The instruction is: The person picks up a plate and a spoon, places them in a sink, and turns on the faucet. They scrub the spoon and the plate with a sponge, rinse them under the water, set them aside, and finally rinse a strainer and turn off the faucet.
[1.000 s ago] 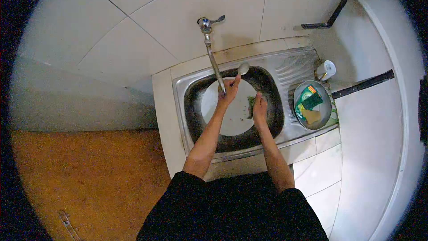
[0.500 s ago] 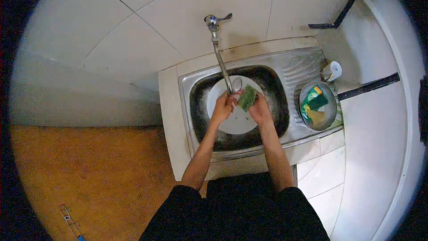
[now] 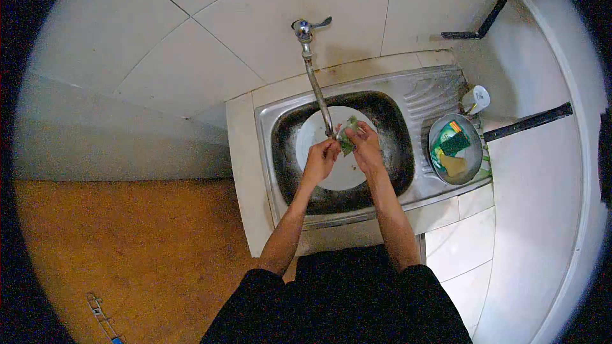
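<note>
Over the sink, my right hand is wrapped round a green sponge, partly hidden by the fingers. Close beside it on the left, my left hand pinches a spoon, whose bowl is now mostly covered by the sponge and fingers. Both hands are just below the tip of the faucet. Beneath them a white plate lies in the dark, stained basin.
On the drainboard at the right stands a metal bowl with a green packet and a yellowish sponge inside. A white cup is behind it. A wire rack lies on the brown floor.
My right hand has turned over and closed round the sponge, folding it about the spoon. The spoon's bowl, visible before, is now mostly covered. My left hand has barely moved.
</note>
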Available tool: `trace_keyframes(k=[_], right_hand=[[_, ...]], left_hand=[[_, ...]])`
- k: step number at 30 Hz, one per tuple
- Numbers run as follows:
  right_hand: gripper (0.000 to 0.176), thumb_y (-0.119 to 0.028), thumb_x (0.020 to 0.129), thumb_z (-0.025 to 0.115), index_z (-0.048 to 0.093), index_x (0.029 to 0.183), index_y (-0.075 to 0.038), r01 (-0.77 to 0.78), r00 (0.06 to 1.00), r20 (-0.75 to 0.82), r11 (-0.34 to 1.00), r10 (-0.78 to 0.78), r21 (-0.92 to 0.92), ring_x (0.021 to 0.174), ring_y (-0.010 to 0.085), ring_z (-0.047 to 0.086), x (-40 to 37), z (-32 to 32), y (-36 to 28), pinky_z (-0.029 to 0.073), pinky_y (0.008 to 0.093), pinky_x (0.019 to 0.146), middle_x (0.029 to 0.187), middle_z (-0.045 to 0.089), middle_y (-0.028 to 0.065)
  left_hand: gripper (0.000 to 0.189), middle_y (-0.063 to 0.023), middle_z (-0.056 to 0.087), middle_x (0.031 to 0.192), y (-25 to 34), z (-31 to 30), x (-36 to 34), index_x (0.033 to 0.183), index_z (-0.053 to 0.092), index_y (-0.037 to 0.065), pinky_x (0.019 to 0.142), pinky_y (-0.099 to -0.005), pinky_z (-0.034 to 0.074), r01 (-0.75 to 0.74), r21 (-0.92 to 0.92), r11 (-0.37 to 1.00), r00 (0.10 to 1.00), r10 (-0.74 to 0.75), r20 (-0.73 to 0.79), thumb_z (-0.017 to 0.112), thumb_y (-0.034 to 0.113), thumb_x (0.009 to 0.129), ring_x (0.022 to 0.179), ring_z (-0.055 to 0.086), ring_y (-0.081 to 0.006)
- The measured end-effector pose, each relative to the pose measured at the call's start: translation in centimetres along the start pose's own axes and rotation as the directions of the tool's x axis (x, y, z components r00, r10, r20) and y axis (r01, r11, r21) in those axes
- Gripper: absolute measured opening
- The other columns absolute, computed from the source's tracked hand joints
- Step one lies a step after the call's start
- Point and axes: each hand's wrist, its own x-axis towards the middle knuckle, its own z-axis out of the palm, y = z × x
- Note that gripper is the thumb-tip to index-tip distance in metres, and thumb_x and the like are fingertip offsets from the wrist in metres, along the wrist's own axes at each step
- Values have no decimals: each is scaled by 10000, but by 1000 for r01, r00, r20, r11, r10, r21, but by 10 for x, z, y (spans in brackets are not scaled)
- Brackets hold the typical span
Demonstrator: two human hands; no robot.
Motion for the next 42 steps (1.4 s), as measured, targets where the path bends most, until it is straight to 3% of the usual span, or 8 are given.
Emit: trace_keyframes(k=[7, 13, 26, 29, 32, 34, 37, 42], right_hand=[[191, -179, 810, 558, 573, 735, -5, 68, 985, -131, 942, -117, -328, 569, 109, 490, 9, 8, 8, 395, 264, 510, 656, 566, 42], [187, -191, 821, 570, 549, 760, -16, -5, 987, -139, 866, -74, -499, 575, 69, 480, 1, 28, -8, 378, 222, 499, 698, 575, 29], [337, -269, 887, 454, 470, 648, -32, 124, 948, -182, 830, -261, -544, 395, 107, 443, 35, 2, 47, 425, 273, 414, 535, 462, 18], [425, -337, 899, 409, 420, 579, -58, 79, 935, -324, 975, -145, -208, 393, 96, 391, 27, 18, 33, 377, 269, 392, 509, 376, -13], [463, -393, 901, 376, 422, 576, -66, 240, 885, -254, 849, -391, -471, 403, 90, 368, 40, 3, 44, 328, 270, 379, 518, 389, -13], [475, -412, 898, 368, 430, 578, -66, 338, 698, -319, 687, -641, -643, 407, 88, 364, 61, -19, 67, 302, 267, 380, 510, 394, -10], [487, -427, 893, 367, 434, 574, -65, 34, 842, -485, 920, -237, -392, 395, 94, 375, 46, -16, 17, 332, 264, 372, 491, 397, -3], [468, -445, 883, 363, 458, 633, -61, -79, 935, -349, 918, -67, -388, 359, 135, 434, 37, -40, 9, 389, 283, 338, 475, 434, 32]], left_hand=[[227, -72, 477, 532, 8, 5, -18, 735, 510, -11, 476, -262, 365, 9, -8, 1000, 999, -10, -38, 438, 150, 878, 480, 447, -114], [184, -117, 526, 577, 10, 0, -18, 784, 530, -13, 501, -298, 396, -58, 134, 989, 988, 76, -133, 454, 137, 858, 503, 508, -171], [89, -147, 540, 601, 8, 15, -29, 810, 526, 1, 492, -321, 409, -7, 94, 996, 976, 27, -214, 466, 63, 832, 492, 529, -257], [128, -129, 549, 626, 6, 12, -32, 846, 548, 8, 529, -332, 421, 46, 151, 988, 991, -25, -134, 448, 89, 843, 529, 519, -213], [167, -86, 462, 522, 4, 10, -34, 768, 515, 5, 455, -284, 376, 6, 132, 991, 990, 13, -144, 454, 126, 865, 442, 452, -156], [187, -59, 437, 506, 5, 8, -36, 770, 517, 15, 438, -262, 354, 13, 27, 1000, 989, -9, -150, 430, 139, 880, 434, 418, -114], [192, -34, 456, 535, -6, 7, -38, 770, 516, 12, 450, -242, 348, 39, -55, 998, 986, -47, -157, 436, 147, 882, 473, 416, -86], [290, -11, 477, 593, -19, 7, -19, 738, 522, 13, 499, -232, 351, 86, -276, 957, 994, -103, -48, 409, 223, 905, 520, 418, -73]])
